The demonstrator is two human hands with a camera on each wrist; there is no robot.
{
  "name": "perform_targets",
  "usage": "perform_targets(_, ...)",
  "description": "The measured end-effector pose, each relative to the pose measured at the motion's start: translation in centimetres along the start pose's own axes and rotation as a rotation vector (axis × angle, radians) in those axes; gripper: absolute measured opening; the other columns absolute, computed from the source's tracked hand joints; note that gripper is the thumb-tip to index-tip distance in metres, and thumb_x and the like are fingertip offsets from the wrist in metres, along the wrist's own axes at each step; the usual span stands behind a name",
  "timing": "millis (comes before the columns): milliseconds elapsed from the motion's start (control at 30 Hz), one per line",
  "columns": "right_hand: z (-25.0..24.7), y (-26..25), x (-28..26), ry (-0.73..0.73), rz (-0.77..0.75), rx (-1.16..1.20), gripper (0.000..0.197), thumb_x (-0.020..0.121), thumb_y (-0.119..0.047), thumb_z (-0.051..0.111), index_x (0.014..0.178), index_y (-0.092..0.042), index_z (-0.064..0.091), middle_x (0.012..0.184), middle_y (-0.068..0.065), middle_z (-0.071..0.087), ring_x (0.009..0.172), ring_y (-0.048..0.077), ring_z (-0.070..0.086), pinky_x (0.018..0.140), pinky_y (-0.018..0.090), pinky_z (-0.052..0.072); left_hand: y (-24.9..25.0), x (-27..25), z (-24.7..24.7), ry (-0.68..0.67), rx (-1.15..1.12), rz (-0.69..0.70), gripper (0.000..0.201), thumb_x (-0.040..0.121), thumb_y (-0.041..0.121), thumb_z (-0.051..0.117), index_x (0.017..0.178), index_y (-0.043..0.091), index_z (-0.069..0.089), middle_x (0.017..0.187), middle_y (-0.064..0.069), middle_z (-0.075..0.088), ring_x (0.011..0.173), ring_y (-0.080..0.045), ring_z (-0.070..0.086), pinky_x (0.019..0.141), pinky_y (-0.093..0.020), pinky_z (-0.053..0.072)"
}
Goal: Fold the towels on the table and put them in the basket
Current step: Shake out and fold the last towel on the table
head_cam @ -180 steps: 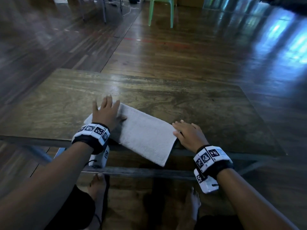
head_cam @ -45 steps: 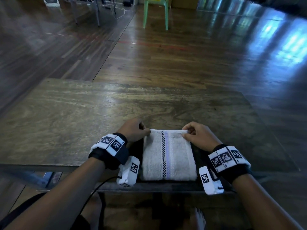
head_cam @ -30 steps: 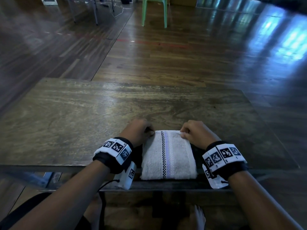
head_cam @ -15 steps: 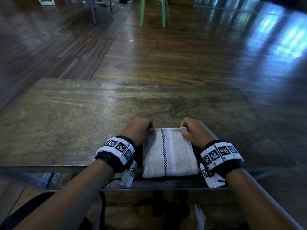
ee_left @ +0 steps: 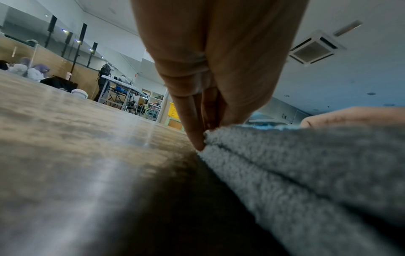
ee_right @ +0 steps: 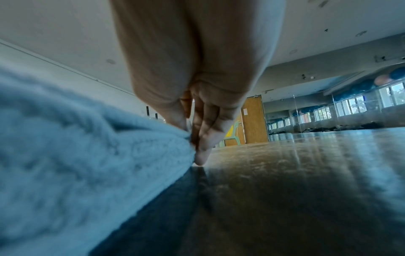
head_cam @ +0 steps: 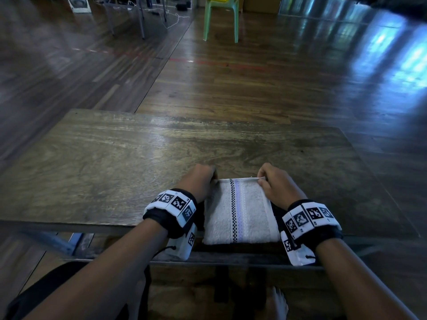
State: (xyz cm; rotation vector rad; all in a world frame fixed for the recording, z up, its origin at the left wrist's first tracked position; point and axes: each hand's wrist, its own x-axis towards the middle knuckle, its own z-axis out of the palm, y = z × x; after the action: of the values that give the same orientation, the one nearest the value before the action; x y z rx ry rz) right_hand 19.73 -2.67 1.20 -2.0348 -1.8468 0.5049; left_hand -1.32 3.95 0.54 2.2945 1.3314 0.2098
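A white towel [head_cam: 240,213] with a checked stripe lies folded into a small rectangle at the near edge of the wooden table [head_cam: 115,162]. My left hand [head_cam: 201,179] pinches its far left corner; in the left wrist view the fingertips [ee_left: 198,138] nip the towel [ee_left: 306,164] edge against the tabletop. My right hand [head_cam: 272,183] pinches the far right corner; the right wrist view shows its fingers [ee_right: 202,147] on the towel [ee_right: 76,147] edge. No basket shows on the table.
The table's near edge [head_cam: 69,227] runs just under my wrists. A green plastic chair [head_cam: 220,17] stands on the wooden floor beyond the table. Table legs and cables [head_cam: 138,15] are at the far left. A yellow crate [ee_left: 173,110] shows far off.
Six seconds ago the towel lay longer and slanted under my flat hands; it is now a compact fold. Over the last second both hands stay pinching the far corners, shifting slightly.
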Motion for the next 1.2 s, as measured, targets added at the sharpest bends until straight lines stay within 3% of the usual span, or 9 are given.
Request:
perform_targets(167,0.6,-0.2,-0.1,0.128,-0.011,0.005,0.009,0.090,-0.010,0.054,0.088,-0.016,0.047,0.093,0.002,0.054,0.081,0.019,0.056,0.072,0.036,0.046,0.0,-0.3,0.0,0.017,-0.018,0.006,0.007,0.089,0.014,0.050,0.094,0.014,0.055,0.100,-0.011,0.060,0.089,-0.028,0.058,0.078,-0.041,0.051)
perform_targets(267,0.9,0.0,-0.2,0.169,0.005,-0.067,0.009,0.087,-0.013,0.059,0.089,-0.016,0.050,0.096,0.001,0.053,0.079,0.022,0.058,0.071,0.039,0.050,0.2,-0.9,0.1,0.014,0.017,0.025,0.023,0.088,0.010,0.053,0.110,0.014,0.051,0.116,-0.010,0.055,0.096,-0.028,0.057,0.082,-0.042,0.051)
perform_targets(433,0.8,-0.2,-0.6,0.171,-0.092,-0.339,0.012,0.090,-0.022,0.057,0.092,-0.013,0.065,0.100,0.002,0.053,0.087,0.024,0.057,0.072,0.033,0.046,2.9,-3.1,1.2,0.039,0.189,0.150,0.044,0.094,0.012,0.044,0.137,0.008,0.038,0.144,-0.010,0.038,0.129,-0.028,0.040,0.107,-0.041,0.035)
perform_targets(500,0.6,-0.9,-1.3,0.151,-0.132,-0.480,0.026,0.094,-0.028,0.049,0.102,-0.011,0.066,0.108,0.004,0.055,0.100,0.025,0.052,0.082,0.036,0.040,3.4,-4.1,2.8,-0.011,0.211,0.110,0.052,0.098,0.031,0.027,0.144,0.006,0.025,0.153,-0.012,0.025,0.142,-0.027,0.021,0.117,-0.040,0.017)
perform_targets(567,0.6,-1.5,-2.1,0.071,-0.133,-0.576,0.038,0.098,-0.036,0.035,0.113,-0.015,0.063,0.121,0.000,0.053,0.119,0.020,0.041,0.093,0.038,0.031,3.3,-4.8,4.7,-0.040,0.246,0.057,0.077,0.087,0.051,-0.005,0.148,0.006,0.012,0.157,-0.012,0.010,0.146,-0.026,0.004,0.119,-0.043,0.007)
perform_targets(667,1.6,-1.8,-3.3,-0.059,-0.059,-0.539,0.051,0.099,-0.043,0.021,0.134,-0.016,0.046,0.145,-0.003,0.038,0.141,0.015,0.019,0.106,0.041,0.019,3.0,-4.9,6.7,-0.014,0.249,0.033,0.094,0.075,0.059,-0.028,0.149,0.008,0.000,0.158,-0.010,-0.005,0.146,-0.023,-0.009,0.118,-0.046,-0.002)
perform_targets(867,4.1,-1.0,-4.4,-0.183,0.098,-0.330,0.061,0.098,-0.048,0.013,0.150,-0.018,0.000,0.159,-0.004,-0.010,0.145,0.014,-0.011,0.116,0.049,-0.001,2.6,-5.1,7.0,0.029,0.220,-0.007,0.078,0.080,0.052,-0.014,0.149,0.015,-0.009,0.158,-0.002,-0.013,0.144,-0.017,-0.016,0.114,-0.043,-0.013)
perform_targets(1000,4.6,-0.4,-4.4,-0.129,0.107,-0.283,0.059,0.098,-0.047,0.011,0.150,-0.021,-0.003,0.157,-0.007,-0.016,0.144,0.016,-0.019,0.114,0.050,-0.009,2.7,-5.0,6.9,0.033,0.159,-0.041,0.061,0.098,0.045,0.010,0.149,0.017,-0.009,0.157,0.000,-0.016,0.143,-0.016,-0.019,0.116,-0.047,-0.011)
perform_targets(1200,4.1,0.5,-4.0,-0.135,0.141,-0.240,0.058,0.099,-0.046,0.012,0.149,-0.023,-0.007,0.158,-0.006,-0.013,0.143,0.015,-0.020,0.114,0.049,-0.013,1.3,-5.5,5.9,0.021,0.105,-0.160,0.061,0.098,0.046,0.012,0.149,0.021,-0.011,0.157,0.000,-0.018,0.143,-0.021,-0.019,0.115,-0.049,-0.011)
